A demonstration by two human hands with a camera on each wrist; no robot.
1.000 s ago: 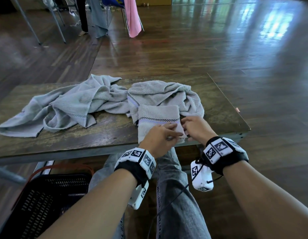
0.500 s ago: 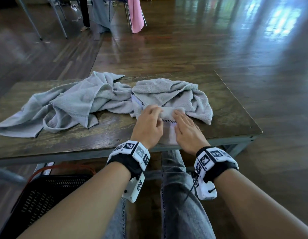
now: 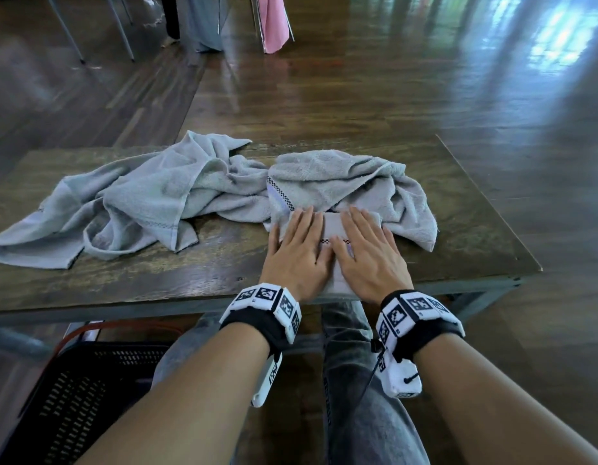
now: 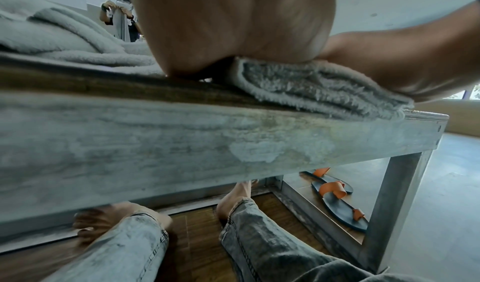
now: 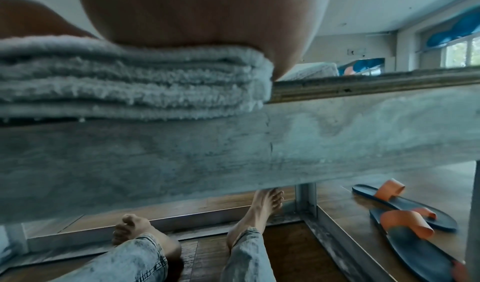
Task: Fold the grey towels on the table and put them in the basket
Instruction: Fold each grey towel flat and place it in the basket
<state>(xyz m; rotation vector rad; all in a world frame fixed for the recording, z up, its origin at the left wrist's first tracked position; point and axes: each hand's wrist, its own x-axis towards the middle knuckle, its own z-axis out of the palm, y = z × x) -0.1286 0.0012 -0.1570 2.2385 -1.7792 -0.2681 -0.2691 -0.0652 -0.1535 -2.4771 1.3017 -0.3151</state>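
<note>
A folded grey towel [image 3: 334,229] with a checked band lies at the near edge of the wooden table [image 3: 190,280]. My left hand [image 3: 299,250] and right hand [image 3: 368,253] press flat on it side by side, fingers straight. Both wrist views show its stacked layers, the folded towel [image 4: 319,89] under the left palm and the folded towel [image 5: 130,80] under the right palm. A crumpled grey towel [image 3: 351,179] lies just behind it. Another loose grey towel [image 3: 130,203] sprawls over the table's left half. The black basket [image 3: 73,397] stands on the floor at the lower left.
My knees in grey jeans [image 3: 358,414] sit under the table's near edge. Orange-strapped sandals [image 5: 405,214] lie on the floor under the table's right end. Chair legs and hanging pink and grey cloths [image 3: 274,21] stand far behind on the wooden floor.
My hands went from pinching the towel's near edge to folding it away from me, and now lie flat on the smaller folded bundle. The head view has tilted slightly.
</note>
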